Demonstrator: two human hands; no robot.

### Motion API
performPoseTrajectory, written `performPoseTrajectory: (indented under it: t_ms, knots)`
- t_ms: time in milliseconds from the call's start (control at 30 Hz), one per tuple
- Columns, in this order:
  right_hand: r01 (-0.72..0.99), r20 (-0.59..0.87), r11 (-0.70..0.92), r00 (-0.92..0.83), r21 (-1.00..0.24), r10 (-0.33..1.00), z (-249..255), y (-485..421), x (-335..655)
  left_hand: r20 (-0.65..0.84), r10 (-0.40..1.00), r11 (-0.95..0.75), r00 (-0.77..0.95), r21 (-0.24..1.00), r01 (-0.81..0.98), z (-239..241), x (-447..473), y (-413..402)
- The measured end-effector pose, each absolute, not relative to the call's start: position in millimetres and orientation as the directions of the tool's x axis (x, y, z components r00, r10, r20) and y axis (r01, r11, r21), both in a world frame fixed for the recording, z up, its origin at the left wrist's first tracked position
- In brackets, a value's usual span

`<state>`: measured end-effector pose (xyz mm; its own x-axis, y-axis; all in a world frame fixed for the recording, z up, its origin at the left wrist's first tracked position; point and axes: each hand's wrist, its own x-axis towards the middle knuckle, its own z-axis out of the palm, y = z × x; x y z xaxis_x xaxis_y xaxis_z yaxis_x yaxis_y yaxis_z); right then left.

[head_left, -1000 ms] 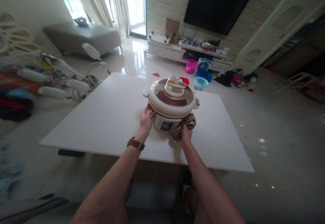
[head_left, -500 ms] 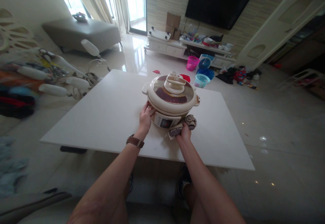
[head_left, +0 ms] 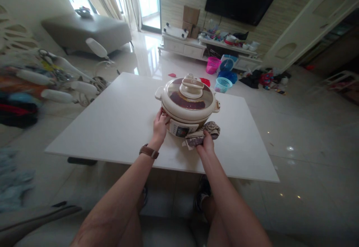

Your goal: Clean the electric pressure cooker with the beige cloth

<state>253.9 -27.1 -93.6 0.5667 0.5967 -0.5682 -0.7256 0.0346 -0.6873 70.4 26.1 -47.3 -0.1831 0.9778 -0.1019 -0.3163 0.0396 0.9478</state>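
A cream electric pressure cooker with a see-through lid and a front control panel stands on the white table. My left hand, below a brown watch strap, rests against the cooker's left side under the rim, its fingers partly hidden behind the body. In my right hand is a bunched, patterned cloth, closed in the fingers and lying against the cooker's lower front right. The cooker's lid handle points up.
Beyond the table, pink and light blue baskets stand on the tiled floor before a low white cabinet. A lamp with white shades is at the left. Table edges surround the cooker.
My right hand and the cloth have shifted slightly right along the cooker's front. My left hand stays at its left side. The whole view has tilted a little.
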Motion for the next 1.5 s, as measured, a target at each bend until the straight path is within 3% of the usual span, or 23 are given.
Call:
performPoseTrajectory:
  t_ms: [133, 300, 467, 633, 867, 1500]
  knots:
    - [-0.764, -0.635, -0.056, 0.49, -0.643, 0.597, -103.0, -22.8, 248.8, -0.112, 0.974, 0.048, -0.195, 0.95, -0.308, -48.4, 71.0, 27.1]
    - [-0.829, -0.705, -0.074, 0.42, -0.555, 0.572, -68.6, -15.3, 272.5, -0.123, 0.974, 0.056, -0.189, 0.944, -0.324, -48.7, 71.7, 28.0]
    - [-0.8, -0.633, 0.01, 0.481, -0.599, 0.606, -54.9, -16.7, 283.4, -0.121, 0.977, 0.06, -0.178, 0.948, -0.313, -49.4, 71.0, 27.5]
    - [-0.793, -0.659, -0.024, 0.488, -0.609, 0.573, -87.2, -19.9, 264.0, -0.078, 0.98, 0.025, -0.182, 0.96, -0.279, -52.2, 70.2, 27.5]
    - [-0.683, -0.59, -0.009, 0.624, -0.73, 0.512, -117.1, -18.3, 245.1, -0.1, 0.975, 0.045, -0.2, 0.963, -0.264, -51.9, 73.2, 27.3]
    - [-0.626, -0.573, -0.007, 0.709, -0.78, 0.41, -116.6, -22.5, 231.6, -0.135, 0.975, 0.088, -0.178, 0.965, -0.248, -51.2, 70.2, 27.1]
